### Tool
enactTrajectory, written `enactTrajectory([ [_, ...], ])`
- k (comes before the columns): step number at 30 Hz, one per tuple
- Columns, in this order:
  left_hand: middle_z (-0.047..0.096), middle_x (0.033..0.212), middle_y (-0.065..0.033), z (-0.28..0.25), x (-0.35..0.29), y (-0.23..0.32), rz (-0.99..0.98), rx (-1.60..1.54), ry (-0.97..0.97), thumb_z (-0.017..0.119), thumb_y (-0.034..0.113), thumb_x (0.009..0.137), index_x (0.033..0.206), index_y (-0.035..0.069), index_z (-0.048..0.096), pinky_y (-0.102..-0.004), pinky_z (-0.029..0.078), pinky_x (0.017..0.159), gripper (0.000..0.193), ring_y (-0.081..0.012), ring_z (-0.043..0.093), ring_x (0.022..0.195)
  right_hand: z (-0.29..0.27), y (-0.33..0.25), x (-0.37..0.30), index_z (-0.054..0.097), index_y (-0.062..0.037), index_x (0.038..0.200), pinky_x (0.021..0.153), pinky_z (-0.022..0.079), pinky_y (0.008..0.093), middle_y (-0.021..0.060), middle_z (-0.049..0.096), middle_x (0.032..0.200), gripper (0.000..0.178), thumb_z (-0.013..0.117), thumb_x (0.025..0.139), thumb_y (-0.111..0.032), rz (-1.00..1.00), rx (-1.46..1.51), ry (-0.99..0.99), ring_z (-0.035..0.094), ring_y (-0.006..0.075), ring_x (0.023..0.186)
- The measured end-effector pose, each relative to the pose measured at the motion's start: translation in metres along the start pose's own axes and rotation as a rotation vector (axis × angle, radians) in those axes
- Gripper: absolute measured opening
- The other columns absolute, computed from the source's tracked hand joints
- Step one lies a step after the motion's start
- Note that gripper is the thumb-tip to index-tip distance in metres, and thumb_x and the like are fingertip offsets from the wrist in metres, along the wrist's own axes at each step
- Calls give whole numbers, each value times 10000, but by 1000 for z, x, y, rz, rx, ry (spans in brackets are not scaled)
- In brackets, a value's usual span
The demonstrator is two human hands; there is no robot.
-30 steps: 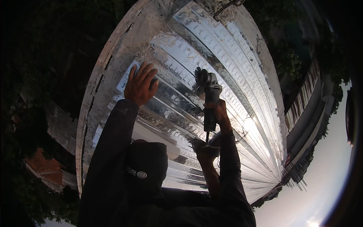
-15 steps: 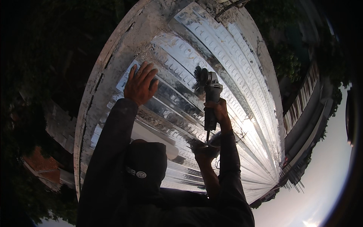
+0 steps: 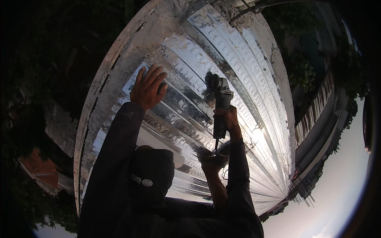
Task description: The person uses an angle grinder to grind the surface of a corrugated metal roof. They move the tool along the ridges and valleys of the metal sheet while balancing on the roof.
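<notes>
My right hand (image 3: 228,115) is wrapped round the dark body of an angle grinder (image 3: 223,97). A wheel of dark, wiry bristles (image 3: 212,82) sits at the grinder's far end. Its cord (image 3: 216,146) hangs from the near end. Below both is a shiny ridged metal sheet (image 3: 238,71) with rows of raised dimples. To the left, my left hand (image 3: 148,88) lies palm down over the sheet near its left border, fingers spread and holding nothing. Whether the bristles touch the metal I cannot tell.
A rough concrete edge (image 3: 104,79) borders the sheet on the left. Dark cable or bar (image 3: 254,8) crosses the far right corner. A pale cylinder (image 3: 178,159) lies beside dark clothing (image 3: 151,178). A lower leg and foot (image 3: 213,164) rest near the grinder's cord. Dark foliage surrounds the slab.
The whole view has shifted slightly. My right hand still grips the grinder, its bristle wheel turned or moved a little. My left hand stays in the same spot on the sheet.
</notes>
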State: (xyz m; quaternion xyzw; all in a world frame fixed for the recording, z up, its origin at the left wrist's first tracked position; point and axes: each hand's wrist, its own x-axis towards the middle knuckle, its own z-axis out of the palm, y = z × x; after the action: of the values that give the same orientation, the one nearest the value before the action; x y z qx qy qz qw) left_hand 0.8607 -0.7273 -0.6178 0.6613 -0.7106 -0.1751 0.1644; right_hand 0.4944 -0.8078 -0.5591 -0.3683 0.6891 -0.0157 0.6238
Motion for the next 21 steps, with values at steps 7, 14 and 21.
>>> enactTrajectory([
  [7,512,1503,-119,5,-2,-2,6,18,-2,522,401,1061,1381,129,600,-598,233,1242,427,-320,374,1495,2,-1,3,706,41,887,573,538,349,128,706,761,246,791,755,-147,-28,29,20,679,215,628],
  [14,514,1504,-120,1,-1,-2,8,-14,-2,541,383,1056,1381,127,600,-595,227,1242,418,-324,368,1499,2,-3,-1,710,43,888,570,536,352,125,704,752,248,788,757,-153,5,-5,30,679,216,626],
  [21,516,1504,-127,-1,1,0,7,-7,-15,557,370,1046,1378,119,599,-593,228,1240,418,-324,369,1499,2,0,1,714,39,899,574,540,357,129,705,755,249,785,759,-155,-15,-15,32,683,224,625],
])
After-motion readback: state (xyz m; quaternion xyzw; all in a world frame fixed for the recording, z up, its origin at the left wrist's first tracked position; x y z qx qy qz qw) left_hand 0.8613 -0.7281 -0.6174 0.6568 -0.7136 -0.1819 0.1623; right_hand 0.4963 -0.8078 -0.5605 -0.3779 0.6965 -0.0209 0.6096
